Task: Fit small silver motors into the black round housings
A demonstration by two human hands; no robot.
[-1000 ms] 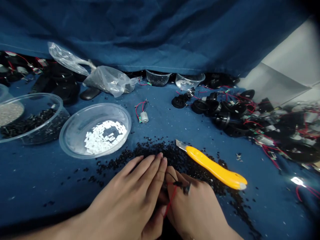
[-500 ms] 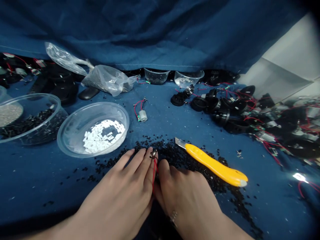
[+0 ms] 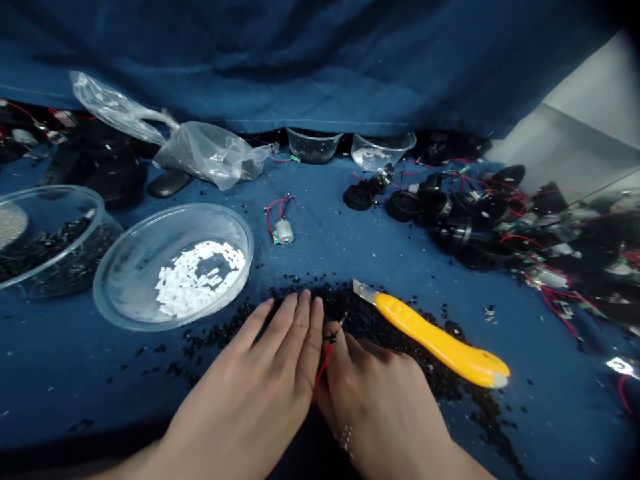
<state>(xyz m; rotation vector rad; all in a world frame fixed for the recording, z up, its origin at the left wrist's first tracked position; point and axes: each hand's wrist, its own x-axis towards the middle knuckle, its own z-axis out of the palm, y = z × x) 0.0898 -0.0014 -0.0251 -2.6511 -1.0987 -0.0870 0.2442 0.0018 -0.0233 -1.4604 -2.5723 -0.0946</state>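
Observation:
My left hand [image 3: 267,373] lies palm down with its fingers stretched out, the fingertips at a heap of tiny black parts [image 3: 357,310]. Its thumb and whatever is under the palm are hidden. Close beside it, my right hand [image 3: 377,383] has curled fingers. A red wire [image 3: 323,372] rises between the two hands, ending in a small dark piece [image 3: 331,339] with a thin pale tip at my right thumb and forefinger. Just beyond the right hand rests a yellow utility knife [image 3: 443,337] with its blade out, partly over the black parts.
A clear bowl [image 3: 113,283] of white pieces [image 3: 193,283] stands left, near another tub [image 3: 100,233] of black pieces. A small motor [image 3: 285,232] with red wires lies ahead. Behind are a plastic bag [image 3: 210,150] and two clear cups. Black housings [image 3: 453,233] and wired motors pile up right.
The dark piece on the red wire has moved from my left forefinger's tip to the right hand's thumb and forefinger. The view has shifted slightly.

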